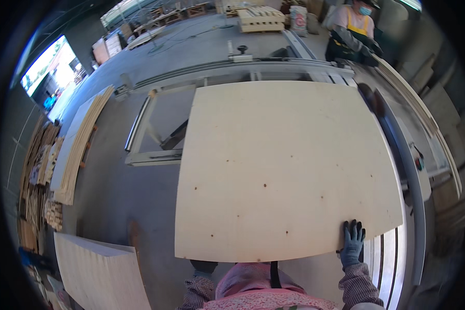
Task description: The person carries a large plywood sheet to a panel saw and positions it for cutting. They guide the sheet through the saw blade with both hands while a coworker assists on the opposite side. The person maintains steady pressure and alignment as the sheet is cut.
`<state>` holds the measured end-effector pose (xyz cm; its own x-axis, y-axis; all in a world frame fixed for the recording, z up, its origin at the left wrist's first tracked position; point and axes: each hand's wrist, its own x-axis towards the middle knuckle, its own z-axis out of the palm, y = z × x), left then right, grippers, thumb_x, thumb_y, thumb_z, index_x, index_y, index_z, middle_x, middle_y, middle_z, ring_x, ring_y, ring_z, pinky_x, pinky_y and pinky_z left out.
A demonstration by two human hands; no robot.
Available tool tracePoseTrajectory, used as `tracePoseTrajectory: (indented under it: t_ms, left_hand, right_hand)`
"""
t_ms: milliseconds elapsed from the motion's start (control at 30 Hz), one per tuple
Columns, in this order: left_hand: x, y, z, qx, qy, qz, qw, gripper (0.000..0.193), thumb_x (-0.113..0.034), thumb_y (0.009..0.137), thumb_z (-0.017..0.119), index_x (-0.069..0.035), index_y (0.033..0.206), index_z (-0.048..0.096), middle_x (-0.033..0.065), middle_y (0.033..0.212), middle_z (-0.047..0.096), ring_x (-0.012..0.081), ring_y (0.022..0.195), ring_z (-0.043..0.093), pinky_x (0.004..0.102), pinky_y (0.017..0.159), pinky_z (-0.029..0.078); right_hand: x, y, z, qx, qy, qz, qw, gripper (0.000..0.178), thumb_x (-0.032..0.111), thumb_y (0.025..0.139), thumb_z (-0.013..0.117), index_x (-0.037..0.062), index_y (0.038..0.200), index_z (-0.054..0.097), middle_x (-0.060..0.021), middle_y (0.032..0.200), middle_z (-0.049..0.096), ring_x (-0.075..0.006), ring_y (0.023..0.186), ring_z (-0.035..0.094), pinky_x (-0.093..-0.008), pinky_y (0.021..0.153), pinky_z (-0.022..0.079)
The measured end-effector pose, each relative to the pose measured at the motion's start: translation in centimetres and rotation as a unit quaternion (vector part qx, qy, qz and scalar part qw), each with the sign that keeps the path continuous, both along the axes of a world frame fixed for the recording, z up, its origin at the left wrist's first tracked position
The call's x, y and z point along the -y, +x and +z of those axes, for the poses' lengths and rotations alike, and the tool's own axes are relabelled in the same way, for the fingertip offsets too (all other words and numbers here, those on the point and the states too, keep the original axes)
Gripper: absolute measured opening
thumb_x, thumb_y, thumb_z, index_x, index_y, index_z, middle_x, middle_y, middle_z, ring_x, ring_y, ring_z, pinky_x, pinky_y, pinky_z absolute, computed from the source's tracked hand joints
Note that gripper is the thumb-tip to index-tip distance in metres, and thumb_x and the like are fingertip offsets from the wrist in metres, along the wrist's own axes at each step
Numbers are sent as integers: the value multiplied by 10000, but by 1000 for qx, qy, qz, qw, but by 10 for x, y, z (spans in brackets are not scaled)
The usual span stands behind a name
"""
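A large pale plywood sheet with small brown knots lies in front of me on a metal-framed sliding saw table. My right hand, in a grey-blue glove with dark fingertips, rests on the sheet close to its near right corner, fingers stretched out. My left hand, in a dark glove, is at the sheet's near edge toward the left corner. The board hides its fingers, so its grip does not show. Right of the sheet runs a long grey rail beside slotted metal tabletop strips.
At the far right a masked co-worker has gloved hands by long boards. Stacked panels and wood offcuts line the left side. Another panel stack stands near left. A pallet-like wood stack is at the back.
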<state>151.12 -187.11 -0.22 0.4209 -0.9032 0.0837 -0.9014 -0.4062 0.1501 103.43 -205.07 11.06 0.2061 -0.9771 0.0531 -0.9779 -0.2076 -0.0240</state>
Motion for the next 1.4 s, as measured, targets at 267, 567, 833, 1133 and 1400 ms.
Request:
tracePoseTrajectory:
  t_ms: [267, 567, 833, 1133, 1400]
  left_hand:
    - [2, 4, 13, 45, 50, -38, 997, 606, -503, 882, 408, -144, 1369, 365, 97, 1387, 383, 293, 1278, 352, 517, 1050, 232]
    - [-18, 88, 46, -861, -295, 157, 382, 726, -608, 828, 459, -112, 1352, 381, 103, 1301, 481, 300, 1156, 481, 459, 949, 414]
    - [-56, 234, 63, -765, -460, 391, 223, 1055, -777, 597, 598, -57, 1336, 376, 197, 1218, 500, 308, 1089, 507, 416, 935, 453]
    - [58, 103, 138, -701, -84, 308, 638, 830, -596, 670, 699, 12, 1196, 491, 180, 1128, 555, 315, 1078, 519, 496, 918, 427]
    - [85, 86, 137, -631, -97, 276, 719, 736, -516, 703, 711, 18, 1168, 510, 167, 1083, 576, 297, 1036, 544, 470, 890, 448]
  right_hand:
    - [-3, -18, -6, -10, -32, 25, 999, 793, 17, 623, 597, 148, 1371, 370, -168, 1431, 288, -385, 1329, 236, -546, 1082, 164]
    - [2, -18, 10, -8, 39, 23, 999, 845, 36, 592, 648, 149, 1374, 347, -170, 1433, 276, -382, 1330, 232, -545, 1080, 182]
    - [7, -21, 13, 21, 65, 10, 998, 865, 63, 566, 658, 163, 1373, 360, -161, 1449, 247, -374, 1350, 191, -544, 1090, 145]
    - [11, -16, 32, 9, 131, 17, 991, 830, 245, 618, 694, 175, 1373, 356, -201, 1430, 251, -404, 1342, 183, -579, 1077, 128]
    - [18, -41, 43, 105, 180, 32, 977, 817, 571, 688, 637, 189, 1365, 386, -202, 1467, 191, -387, 1366, 123, -533, 1101, 82]
